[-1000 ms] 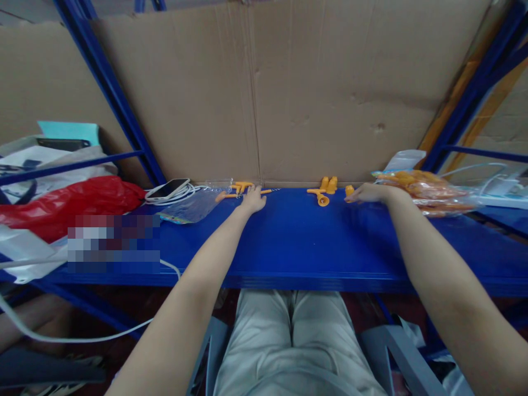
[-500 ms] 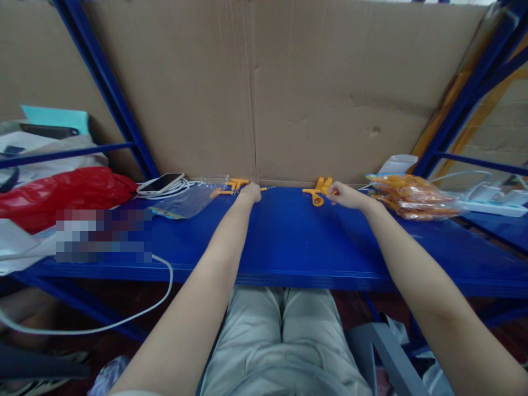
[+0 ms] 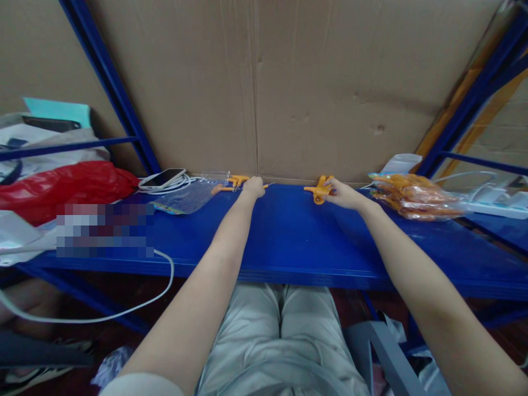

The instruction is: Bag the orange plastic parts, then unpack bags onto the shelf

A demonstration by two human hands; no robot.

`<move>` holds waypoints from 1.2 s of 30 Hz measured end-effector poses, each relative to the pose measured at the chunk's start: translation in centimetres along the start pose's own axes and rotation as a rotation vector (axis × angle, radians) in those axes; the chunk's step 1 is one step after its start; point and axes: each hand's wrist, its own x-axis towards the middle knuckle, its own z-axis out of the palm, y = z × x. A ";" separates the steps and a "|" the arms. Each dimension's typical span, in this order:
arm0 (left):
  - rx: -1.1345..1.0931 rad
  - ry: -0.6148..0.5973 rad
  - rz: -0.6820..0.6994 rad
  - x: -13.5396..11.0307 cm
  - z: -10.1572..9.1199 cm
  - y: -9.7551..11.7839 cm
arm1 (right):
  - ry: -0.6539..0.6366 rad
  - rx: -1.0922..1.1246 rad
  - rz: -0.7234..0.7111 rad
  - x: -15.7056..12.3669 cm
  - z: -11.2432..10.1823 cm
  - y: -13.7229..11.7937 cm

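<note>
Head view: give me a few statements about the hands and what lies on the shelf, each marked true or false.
1. The right hand touches the orange parts by the cardboard. True.
2. The phone lies right of the right hand. False: it lies left of the left hand, on a coil of white cable.
3. A red bag lies at the left end of the blue shelf. True.
4. The left hand holds the packet of orange pieces. False: the packet lies right of the right hand, and neither hand touches it.
</note>
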 end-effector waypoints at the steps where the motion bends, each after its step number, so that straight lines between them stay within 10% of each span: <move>1: 0.004 0.004 0.024 0.1 0.0 -0.1 | 0.000 -0.005 -0.017 0.0 0.1 0.0; 10: 0.040 -0.167 0.104 0.7 0.8 -0.7 | 0.015 -0.099 -0.090 0.2 0.4 -0.6; 21: 0.251 -0.348 0.362 -2.6 -3.5 1.4 | -0.035 -0.163 -0.040 -0.4 0.5 -2.8; 36: -0.357 0.145 0.312 -4.3 -2.4 0.0 | 0.026 -0.112 -0.107 -0.4 1.4 -4.1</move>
